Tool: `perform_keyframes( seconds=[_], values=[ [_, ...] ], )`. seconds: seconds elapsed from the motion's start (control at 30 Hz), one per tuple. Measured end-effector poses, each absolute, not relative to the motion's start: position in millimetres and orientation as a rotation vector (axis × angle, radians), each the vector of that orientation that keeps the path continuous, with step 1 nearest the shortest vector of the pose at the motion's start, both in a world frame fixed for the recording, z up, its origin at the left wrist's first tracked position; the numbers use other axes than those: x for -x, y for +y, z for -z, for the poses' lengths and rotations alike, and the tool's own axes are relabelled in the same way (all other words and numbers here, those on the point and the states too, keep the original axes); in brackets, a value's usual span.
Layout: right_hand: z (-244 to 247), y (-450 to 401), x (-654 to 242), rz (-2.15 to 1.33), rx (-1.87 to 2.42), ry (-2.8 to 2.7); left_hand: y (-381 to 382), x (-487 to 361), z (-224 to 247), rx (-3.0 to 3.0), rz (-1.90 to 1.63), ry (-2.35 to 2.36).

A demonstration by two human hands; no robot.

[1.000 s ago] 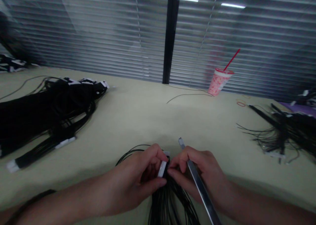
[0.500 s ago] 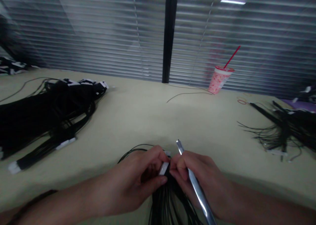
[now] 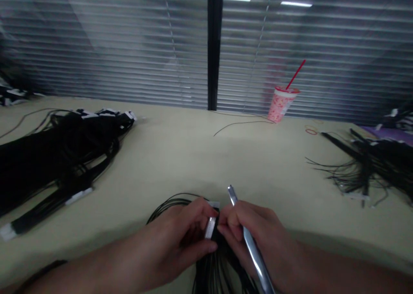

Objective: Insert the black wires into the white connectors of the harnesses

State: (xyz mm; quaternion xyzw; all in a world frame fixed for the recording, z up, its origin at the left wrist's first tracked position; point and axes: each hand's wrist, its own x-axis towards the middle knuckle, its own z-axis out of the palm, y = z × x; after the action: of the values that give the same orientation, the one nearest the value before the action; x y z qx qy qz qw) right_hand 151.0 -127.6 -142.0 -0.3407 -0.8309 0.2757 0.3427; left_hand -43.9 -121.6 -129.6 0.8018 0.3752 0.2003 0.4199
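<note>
My left hand [image 3: 171, 238] pinches a small white connector [image 3: 210, 228] at the end of a bundle of thin black wires [image 3: 209, 272], which hangs down towards me. A loop of the wire [image 3: 167, 206] lies on the table behind that hand. My right hand [image 3: 248, 234] grips a slim steel pick-like tool [image 3: 253, 253], its tip pointing up and away. The fingers of my right hand press against the bundle just beside the connector. My left fingers hide part of the connector.
Large heaps of black wire harness with white ends [image 3: 58, 156] [image 3: 368, 169] lie left and right on the pale green table [image 3: 180, 156]. A pink paper cup with a red straw [image 3: 279, 105], a loose black wire [image 3: 241, 124] and rubber bands [image 3: 311, 131] sit near the blinds [image 3: 112, 49].
Both hands keep their hold on the connector and tool. The tool's tip has tilted slightly left, and the whole view has shifted a little as my head moved.
</note>
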Motion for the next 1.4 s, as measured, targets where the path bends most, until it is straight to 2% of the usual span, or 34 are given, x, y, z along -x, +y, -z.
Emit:
perform_keyframes(
  seconds=[0.4, 0.83, 1.07, 1.23, 1.3, 1.4],
  values=[
    [140, -126, -148, -0.642, 0.872, -2.204, -124, 42, 128, -2.037, -0.492, 0.974],
    [131, -126, -156, -0.776, 0.801, -2.383, -125, 44, 136, -2.023, -0.538, 0.991],
    [139, -129, -158, -0.784, 0.823, -2.345, -128, 48, 131, -2.074, -0.512, 1.016],
    [136, -121, -161, -0.731, 0.936, -2.05, -129, 48, 133, -2.098, -0.52, 1.098],
    [130, -112, -166, -0.81, 0.932, -1.937, -126, 49, 135, -2.098, -0.534, 1.181],
    [117, -96, -174, -1.141, 0.784, -1.751, -120, 51, 138, -2.167, -0.504, 1.357]
  ],
)
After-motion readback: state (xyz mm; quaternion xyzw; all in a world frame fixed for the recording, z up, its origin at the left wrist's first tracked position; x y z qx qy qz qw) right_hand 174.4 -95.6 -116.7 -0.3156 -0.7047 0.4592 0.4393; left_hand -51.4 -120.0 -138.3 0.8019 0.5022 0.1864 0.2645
